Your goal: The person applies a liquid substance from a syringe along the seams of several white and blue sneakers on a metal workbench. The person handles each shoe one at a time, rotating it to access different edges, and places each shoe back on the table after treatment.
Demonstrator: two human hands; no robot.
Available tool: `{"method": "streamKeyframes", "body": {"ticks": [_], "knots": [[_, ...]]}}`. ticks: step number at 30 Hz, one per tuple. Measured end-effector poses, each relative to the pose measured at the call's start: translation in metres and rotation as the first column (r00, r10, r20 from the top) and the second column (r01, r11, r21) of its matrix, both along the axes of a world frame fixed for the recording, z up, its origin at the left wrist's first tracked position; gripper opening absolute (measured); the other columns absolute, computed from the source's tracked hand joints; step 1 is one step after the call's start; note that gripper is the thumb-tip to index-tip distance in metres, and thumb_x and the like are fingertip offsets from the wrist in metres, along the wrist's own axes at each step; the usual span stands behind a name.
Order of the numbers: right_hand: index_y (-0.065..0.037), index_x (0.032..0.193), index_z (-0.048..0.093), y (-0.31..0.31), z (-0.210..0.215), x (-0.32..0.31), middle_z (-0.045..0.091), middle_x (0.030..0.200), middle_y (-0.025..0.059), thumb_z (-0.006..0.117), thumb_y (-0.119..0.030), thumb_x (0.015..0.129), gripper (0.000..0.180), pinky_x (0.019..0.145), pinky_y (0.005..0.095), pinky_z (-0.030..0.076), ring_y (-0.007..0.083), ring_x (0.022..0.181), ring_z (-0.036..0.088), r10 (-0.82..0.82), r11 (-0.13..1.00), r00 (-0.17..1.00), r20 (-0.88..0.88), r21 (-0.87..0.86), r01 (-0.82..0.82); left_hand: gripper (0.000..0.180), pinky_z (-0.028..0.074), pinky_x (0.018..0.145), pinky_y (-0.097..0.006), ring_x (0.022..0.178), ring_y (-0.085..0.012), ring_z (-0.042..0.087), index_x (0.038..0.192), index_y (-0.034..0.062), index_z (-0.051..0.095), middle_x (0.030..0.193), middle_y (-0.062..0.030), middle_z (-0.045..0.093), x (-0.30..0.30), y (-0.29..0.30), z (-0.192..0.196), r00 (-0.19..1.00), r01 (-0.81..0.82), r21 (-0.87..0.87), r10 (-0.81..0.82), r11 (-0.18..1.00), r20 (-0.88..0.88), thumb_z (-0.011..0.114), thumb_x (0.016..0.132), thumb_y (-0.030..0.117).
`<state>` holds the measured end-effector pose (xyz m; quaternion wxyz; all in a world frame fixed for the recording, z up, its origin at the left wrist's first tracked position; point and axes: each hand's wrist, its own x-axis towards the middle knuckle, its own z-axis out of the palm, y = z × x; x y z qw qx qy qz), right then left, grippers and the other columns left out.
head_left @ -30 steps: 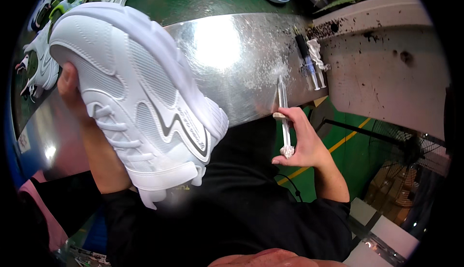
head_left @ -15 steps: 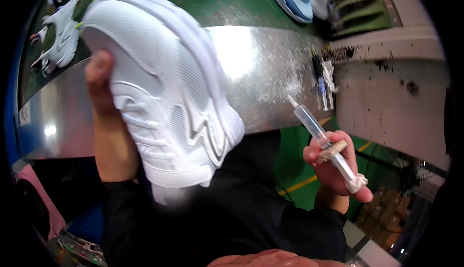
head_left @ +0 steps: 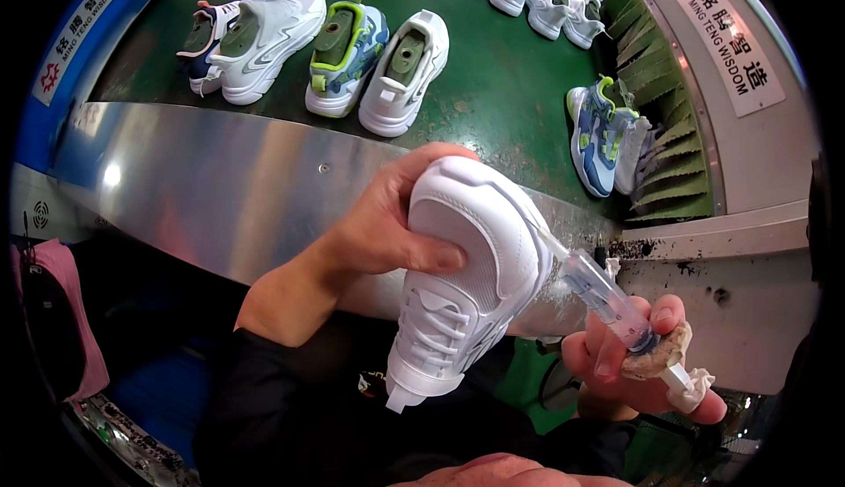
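My left hand [head_left: 374,214] grips a white lace-up sneaker [head_left: 475,262] by its toe end, thumb across the upper and the other fingers behind it. The shoe's toe points up and away, its heel tab down toward me. In my right hand [head_left: 607,355] is a clear syringe [head_left: 607,298] with a wrapped collar and a wrapped plunger end. Its thin tip lies at the seam between sole and upper, on the right side near the toe. Whether the tip touches the shoe I cannot tell.
Beyond the metal ledge [head_left: 264,152], a green conveyor belt [head_left: 493,91] carries several sneakers, including a white one [head_left: 405,73] and a blue-green one [head_left: 348,60]. A blue-and-lime shoe [head_left: 598,139] stands by green flap strips [head_left: 673,161] at the right machine opening. A pink cloth [head_left: 66,320] hangs at left.
The sneaker has moved right and away from my face, its sole edge now facing the syringe. My right hand has brought the syringe tip to the sole edge. My view has shifted, showing more of the belt.
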<state>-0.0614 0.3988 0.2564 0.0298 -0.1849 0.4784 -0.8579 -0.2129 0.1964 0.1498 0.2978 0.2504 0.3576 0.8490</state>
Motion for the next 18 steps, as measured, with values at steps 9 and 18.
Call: {"method": "streamKeyframes", "body": {"ticks": [9, 18], "knots": [[-0.006, 0.123, 0.043, -0.015, 0.005, -0.004, 0.056, 0.099, 0.0175, 0.069, -0.074, 0.059, 0.097, 0.068, 0.0367, 0.039, 0.0281, 0.084, 0.054, -0.070, 0.997, 0.992, 0.105, 0.017, 0.069, 0.079, 0.045, 0.088, -0.029, 0.101, -0.0134, 0.056, 0.118, 0.0049, 0.051, 0.106, -0.0034, 0.058, 0.005, -0.003, 0.006, 0.999, 0.008, -0.009, -0.008, 1.000, -0.038, 0.090, 0.051, 0.019], [-0.010, 0.124, 0.041, -0.012, 0.008, -0.009, 0.053, 0.098, 0.0165, 0.072, -0.060, 0.068, 0.082, 0.060, 0.0306, 0.031, 0.0190, 0.082, 0.042, -0.007, 0.999, 0.990, 0.140, 0.034, 0.002, 0.080, 0.044, 0.088, -0.029, 0.101, -0.0140, 0.056, 0.120, 0.0038, 0.050, 0.108, -0.0043, 0.058, 0.003, -0.004, 0.004, 0.999, -0.035, -0.043, 0.034, 0.998, -0.023, 0.088, 0.051, 0.019]]}}
